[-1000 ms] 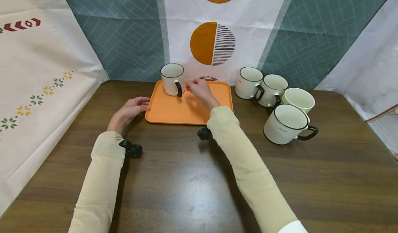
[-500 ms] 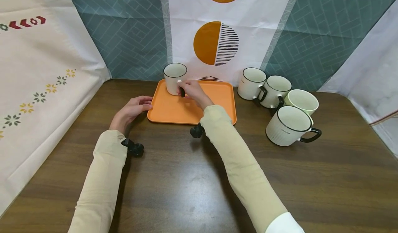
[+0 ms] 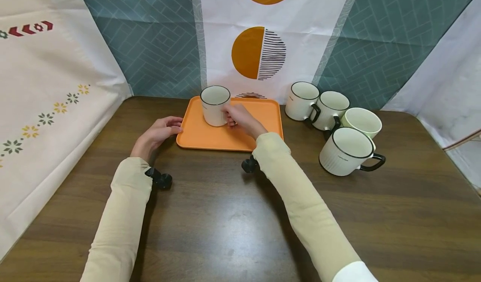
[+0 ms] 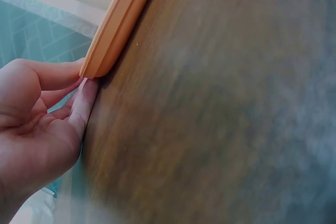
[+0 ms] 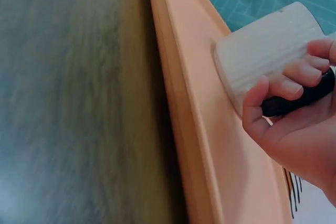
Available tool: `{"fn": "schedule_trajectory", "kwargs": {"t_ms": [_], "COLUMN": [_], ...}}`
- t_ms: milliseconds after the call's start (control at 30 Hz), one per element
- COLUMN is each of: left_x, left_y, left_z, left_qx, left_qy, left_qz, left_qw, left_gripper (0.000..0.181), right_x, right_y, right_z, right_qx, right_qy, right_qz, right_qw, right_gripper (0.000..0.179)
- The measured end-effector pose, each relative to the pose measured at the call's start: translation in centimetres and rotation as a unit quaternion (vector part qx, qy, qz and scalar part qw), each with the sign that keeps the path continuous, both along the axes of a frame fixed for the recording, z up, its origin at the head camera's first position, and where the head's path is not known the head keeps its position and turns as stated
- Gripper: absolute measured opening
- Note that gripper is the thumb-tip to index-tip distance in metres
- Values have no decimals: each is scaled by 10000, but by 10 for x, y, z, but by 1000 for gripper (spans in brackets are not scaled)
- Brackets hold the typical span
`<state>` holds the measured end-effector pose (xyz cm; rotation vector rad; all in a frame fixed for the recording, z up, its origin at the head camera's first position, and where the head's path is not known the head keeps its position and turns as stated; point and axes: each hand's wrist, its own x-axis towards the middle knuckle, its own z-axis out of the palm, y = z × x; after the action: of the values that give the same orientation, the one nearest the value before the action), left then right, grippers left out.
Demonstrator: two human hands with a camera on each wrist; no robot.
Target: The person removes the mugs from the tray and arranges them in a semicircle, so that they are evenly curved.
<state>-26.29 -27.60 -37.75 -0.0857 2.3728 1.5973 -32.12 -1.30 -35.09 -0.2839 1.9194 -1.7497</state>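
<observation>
In the head view, a white mug (image 3: 215, 108) with a dark rim stands upright on the left part of an orange tray (image 3: 195, 138). My right hand (image 3: 242, 118) grips this mug by its black handle (image 5: 302, 99), fingers curled round it in the right wrist view. At the tray's left edge is my left hand (image 3: 159, 132). The left wrist view shows its thumb and fingers (image 4: 60, 74) pinching the tray's rim, one digit on top and another beneath.
Right of the tray, two white mugs (image 3: 302, 101) (image 3: 332, 110) stand close together. Beside them are a pale green cup (image 3: 361, 121) and a larger white mug (image 3: 343, 154) with its black handle pointing right. A patterned cloth (image 3: 150, 44) hangs behind the brown table (image 3: 225, 215).
My right hand has taken hold of the mug's handle. The mug has shifted slightly toward the front and right on the tray, and its handle has turned rightward. My left hand stays put.
</observation>
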Motion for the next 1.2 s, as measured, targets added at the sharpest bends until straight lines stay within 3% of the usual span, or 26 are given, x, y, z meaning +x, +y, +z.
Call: {"fn": "schedule_trajectory", "kwargs": {"t_ms": [400, 633, 867, 967, 1200], "left_x": [-1, 2, 2, 2, 1], "left_y": [0, 0, 1, 0, 1], "left_z": [0, 0, -4, -3, -2], "left_qx": [-45, -126, -61, -64, -74], "left_qy": [60, 97, 57, 85, 155], "left_qz": [-70, -78, 15, -4, -67], "left_qw": [9999, 9998, 10000, 9999, 9998], "left_gripper": [53, 52, 51, 52, 50], "right_x": [28, 41, 51, 56, 68], "right_y": [34, 49, 61, 68, 87], "right_z": [-2, -5, -10, -7, 7], "right_qx": [19, -229, -16, 77, -273], "right_qy": [-126, 31, 644, 805, 772], "right_qz": [527, 502, 257, 144, 114], "right_qw": [9985, 9985, 9976, 9966, 9966], "right_gripper": [39, 39, 39, 39, 39]}}
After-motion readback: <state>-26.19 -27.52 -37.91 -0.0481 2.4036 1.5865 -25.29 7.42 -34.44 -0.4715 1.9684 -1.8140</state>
